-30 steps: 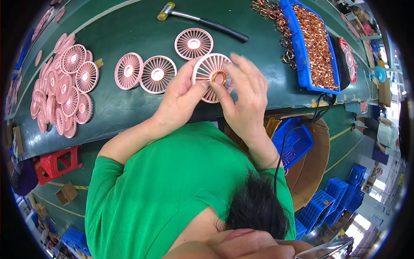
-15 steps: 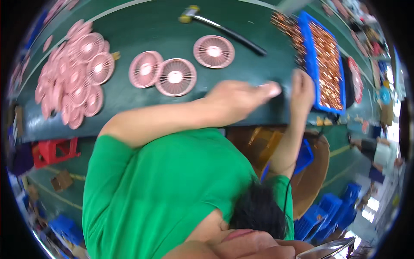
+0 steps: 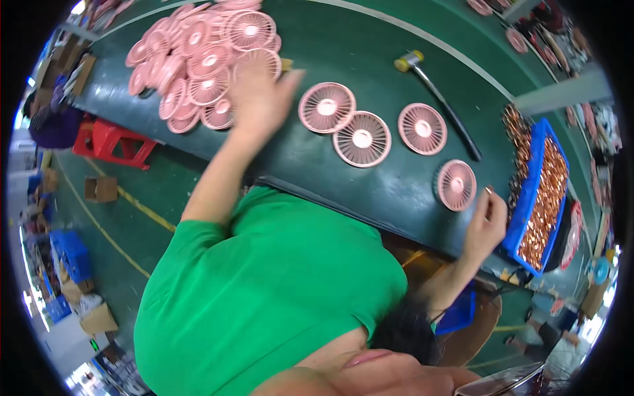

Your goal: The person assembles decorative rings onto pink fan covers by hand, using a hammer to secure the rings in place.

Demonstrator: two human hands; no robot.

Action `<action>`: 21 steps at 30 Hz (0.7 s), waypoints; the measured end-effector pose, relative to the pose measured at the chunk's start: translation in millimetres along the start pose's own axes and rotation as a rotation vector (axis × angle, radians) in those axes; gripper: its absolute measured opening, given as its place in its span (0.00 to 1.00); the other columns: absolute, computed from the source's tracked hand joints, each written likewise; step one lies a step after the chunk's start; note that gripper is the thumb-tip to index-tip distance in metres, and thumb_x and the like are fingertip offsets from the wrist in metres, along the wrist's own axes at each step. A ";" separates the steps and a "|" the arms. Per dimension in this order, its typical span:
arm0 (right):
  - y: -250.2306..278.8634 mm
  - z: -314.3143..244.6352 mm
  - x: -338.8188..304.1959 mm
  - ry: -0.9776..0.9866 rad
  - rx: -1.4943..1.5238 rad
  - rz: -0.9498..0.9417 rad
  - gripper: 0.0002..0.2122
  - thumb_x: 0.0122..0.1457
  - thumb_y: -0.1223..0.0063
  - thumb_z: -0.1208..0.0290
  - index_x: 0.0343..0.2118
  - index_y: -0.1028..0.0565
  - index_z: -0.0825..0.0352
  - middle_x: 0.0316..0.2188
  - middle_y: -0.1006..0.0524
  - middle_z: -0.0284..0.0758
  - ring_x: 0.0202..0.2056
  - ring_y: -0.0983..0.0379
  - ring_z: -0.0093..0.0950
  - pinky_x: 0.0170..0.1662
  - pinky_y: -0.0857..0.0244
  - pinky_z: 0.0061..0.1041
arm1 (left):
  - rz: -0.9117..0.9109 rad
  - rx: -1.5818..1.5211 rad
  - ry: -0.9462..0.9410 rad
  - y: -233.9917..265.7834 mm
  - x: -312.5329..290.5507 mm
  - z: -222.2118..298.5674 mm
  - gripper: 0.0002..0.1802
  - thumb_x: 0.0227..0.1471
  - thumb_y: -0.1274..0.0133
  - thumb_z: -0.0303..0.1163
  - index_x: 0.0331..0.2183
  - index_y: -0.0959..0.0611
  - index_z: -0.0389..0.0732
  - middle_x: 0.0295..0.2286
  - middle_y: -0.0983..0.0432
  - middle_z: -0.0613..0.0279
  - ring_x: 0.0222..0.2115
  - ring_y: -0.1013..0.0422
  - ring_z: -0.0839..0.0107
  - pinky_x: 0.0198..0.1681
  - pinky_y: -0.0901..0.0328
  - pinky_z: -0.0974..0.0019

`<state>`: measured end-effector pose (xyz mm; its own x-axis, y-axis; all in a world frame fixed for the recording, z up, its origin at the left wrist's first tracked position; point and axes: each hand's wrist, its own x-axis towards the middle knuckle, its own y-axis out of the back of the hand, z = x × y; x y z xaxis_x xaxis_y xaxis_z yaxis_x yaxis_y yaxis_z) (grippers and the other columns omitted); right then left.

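Reaching: left hand (image 3: pixel 259 89), fingers spread open, is landing on the pink grille pile (image 3: pixel 198 72).
Holding: right hand (image 3: pixel 485 224) fingers are pinching a small copper ring (image 3: pixel 489 190).
Next: lifting one grille onto the counter (image 3: pixel 370 53) cleanly.

Heaped pink fan grilles (image 3: pixel 198 72) — green table
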<state>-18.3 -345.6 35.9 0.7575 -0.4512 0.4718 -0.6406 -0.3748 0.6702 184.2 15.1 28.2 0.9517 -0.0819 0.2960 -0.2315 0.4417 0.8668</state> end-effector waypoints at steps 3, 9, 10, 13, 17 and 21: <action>-17.5 -36.1 1.0 0.114 0.168 -0.012 0.03 0.53 0.45 0.82 0.32 0.25 0.72 0.30 0.24 0.40 0.30 0.27 0.30 0.35 0.33 0.25 | 0.141 0.398 -0.031 -19.8 -5.9 -49.1 0.39 0.48 0.43 0.51 0.56 0.35 0.41 0.54 0.38 0.45 0.60 0.50 0.44 0.54 0.59 0.23; -29.8 -58.5 2.4 0.371 0.261 0.042 0.09 0.47 0.38 0.82 0.32 0.25 0.70 0.32 0.23 0.40 0.32 0.25 0.35 0.35 0.30 0.28 | 0.158 0.410 -0.151 -15.4 4.1 -64.0 0.35 0.48 0.42 0.49 0.56 0.32 0.55 0.51 0.34 0.47 0.58 0.45 0.48 0.56 0.60 0.27; -29.6 -60.5 1.7 0.380 0.272 0.049 0.09 0.47 0.38 0.82 0.32 0.25 0.69 0.31 0.23 0.40 0.32 0.25 0.35 0.35 0.30 0.28 | 0.160 0.483 -0.168 -16.1 6.2 -64.8 0.33 0.50 0.45 0.52 0.56 0.31 0.55 0.52 0.35 0.46 0.59 0.45 0.48 0.57 0.61 0.27; -32.4 -61.5 -2.5 0.376 0.268 0.067 0.09 0.47 0.37 0.81 0.32 0.25 0.69 0.32 0.23 0.40 0.31 0.25 0.34 0.34 0.30 0.28 | -0.028 0.418 -0.042 1.4 11.5 -46.5 0.31 0.53 0.51 0.56 0.56 0.31 0.56 0.54 0.36 0.44 0.60 0.47 0.48 0.58 0.65 0.28; -41.8 -68.0 -5.7 0.383 0.326 0.099 0.09 0.47 0.37 0.81 0.32 0.25 0.70 0.32 0.23 0.40 0.31 0.25 0.31 0.33 0.31 0.26 | 0.096 0.371 -0.044 8.6 16.9 -38.9 0.40 0.43 0.39 0.52 0.55 0.30 0.47 0.43 0.30 0.43 0.49 0.37 0.49 0.53 0.55 0.31; -50.2 -79.6 -8.6 0.401 0.408 0.100 0.09 0.47 0.36 0.80 0.32 0.24 0.69 0.32 0.23 0.39 0.31 0.26 0.29 0.33 0.32 0.24 | 0.243 0.240 -0.276 23.3 11.9 -35.0 0.24 0.44 0.36 0.40 0.41 0.23 0.38 0.30 0.30 0.50 0.35 0.33 0.52 0.38 0.37 0.54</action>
<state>17.3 -258.4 43.9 0.6280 -0.1884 0.7551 -0.6482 -0.6636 0.3735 197.2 55.8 37.8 0.7818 -0.2509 0.5709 -0.5137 0.2599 0.8177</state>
